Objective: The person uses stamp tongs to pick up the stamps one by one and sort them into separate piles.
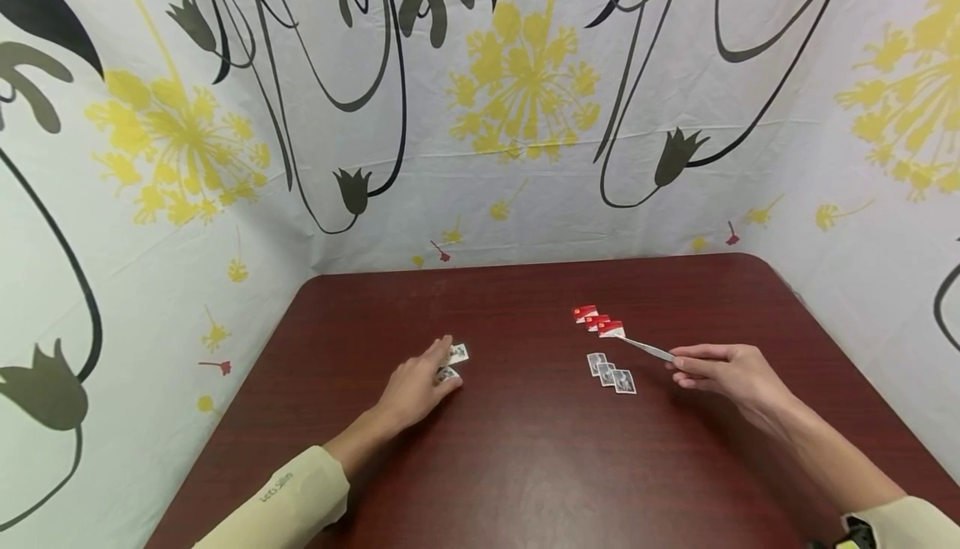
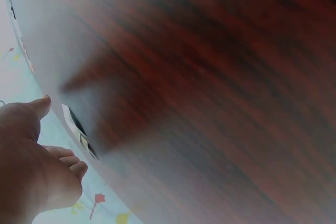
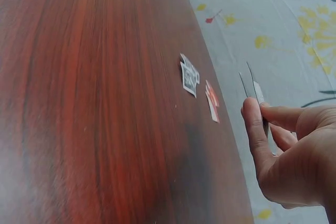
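Observation:
My left hand [image 1: 412,386] lies low over the table, fingers reaching over two small black-and-white stamp-sized pictures [image 1: 459,354], which it partly covers. In the left wrist view, that hand [image 2: 39,163] appears beside the edges of these pale papers [image 2: 73,119]. My right hand [image 1: 731,372] pinches metal tweezers [image 1: 654,351] between thumb and fingers. Their tips reach the nearest of three red-and-white stamp-sized papers [image 1: 611,329], which overlap in a slanting row. Seen from the right wrist, the tweezers [image 3: 259,94] have their two points apart. Three more black-and-white pictures [image 1: 607,374] overlap just in front.
The dark red-brown wooden table [image 1: 517,466] carries all the papers. Behind it and along both sides hangs a white cloth [image 1: 420,132] printed with yellow flowers and grey stems. The table's far edge runs close to the cloth.

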`<act>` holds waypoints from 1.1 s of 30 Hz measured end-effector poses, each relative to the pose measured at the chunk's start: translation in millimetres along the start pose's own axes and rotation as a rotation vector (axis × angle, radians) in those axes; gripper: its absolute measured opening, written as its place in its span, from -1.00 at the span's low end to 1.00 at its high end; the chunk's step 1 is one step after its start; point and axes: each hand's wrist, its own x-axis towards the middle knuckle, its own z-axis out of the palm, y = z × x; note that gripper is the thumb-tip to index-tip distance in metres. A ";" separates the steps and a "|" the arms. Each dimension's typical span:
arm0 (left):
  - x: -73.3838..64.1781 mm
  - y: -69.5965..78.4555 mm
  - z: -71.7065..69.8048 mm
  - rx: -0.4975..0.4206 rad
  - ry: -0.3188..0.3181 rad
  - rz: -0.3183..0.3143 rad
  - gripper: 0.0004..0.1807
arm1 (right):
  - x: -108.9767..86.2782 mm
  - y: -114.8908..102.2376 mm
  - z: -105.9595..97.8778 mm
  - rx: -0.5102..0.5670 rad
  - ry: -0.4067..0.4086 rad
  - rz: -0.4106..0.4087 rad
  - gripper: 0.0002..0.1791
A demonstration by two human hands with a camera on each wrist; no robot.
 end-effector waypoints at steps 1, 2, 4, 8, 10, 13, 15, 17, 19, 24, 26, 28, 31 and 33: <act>-0.1 -0.4 -0.2 0.000 0.000 0.000 -0.19 | 1.3 -1.4 2.8 -0.007 0.001 0.006 -0.49; -0.2 -0.7 -0.5 -0.002 0.001 -0.003 -0.19 | 2.6 -2.6 6.0 -0.013 0.002 0.009 -0.49; -0.4 -1.3 -0.8 -0.003 0.000 -0.007 -0.19 | 5.1 -5.1 11.9 -0.021 0.009 0.021 -0.47; -1.1 -2.8 0.1 -0.010 0.005 -0.025 -0.19 | 12.4 -9.2 24.6 -0.017 0.018 0.028 -0.47; -1.8 -3.6 0.8 -0.018 0.008 -0.036 -0.19 | 16.6 -11.5 31.5 -0.014 0.024 0.030 -0.47; -3.5 -4.7 1.3 -0.029 0.011 -0.050 -0.20 | 23.1 -14.8 42.7 -0.017 0.028 0.034 -0.49; -4.6 -5.7 1.3 -0.035 0.011 -0.053 -0.20 | 27.7 -16.2 50.6 -0.016 0.030 0.034 -0.49; -5.3 -6.7 1.3 -0.037 0.018 -0.049 -0.21 | 32.4 -17.1 58.7 -0.008 0.023 0.026 -0.51; -5.9 -7.7 1.6 -0.039 0.028 -0.044 -0.23 | 37.0 -17.7 68.1 0.007 0.016 0.022 -0.52; -6.4 -9.8 3.3 -0.050 0.051 -0.040 -0.28 | 48.1 -18.7 93.9 0.028 0.001 0.015 -0.58; -6.5 -10.5 4.0 -0.051 0.058 -0.036 -0.30 | 52.4 -18.8 103.7 0.028 -0.007 0.005 -0.60; -6.5 -11.2 4.6 -0.048 0.063 -0.029 -0.31 | 56.3 -19.3 112.7 0.014 -0.011 0.003 -0.62; -7.1 -12.4 5.0 -0.049 0.073 -0.019 -0.33 | 62.1 -20.5 124.8 0.001 -0.018 0.001 -0.65; -7.6 -13.2 5.0 -0.055 0.078 -0.017 -0.34 | 65.9 -21.2 132.7 -0.004 -0.021 -0.001 -0.66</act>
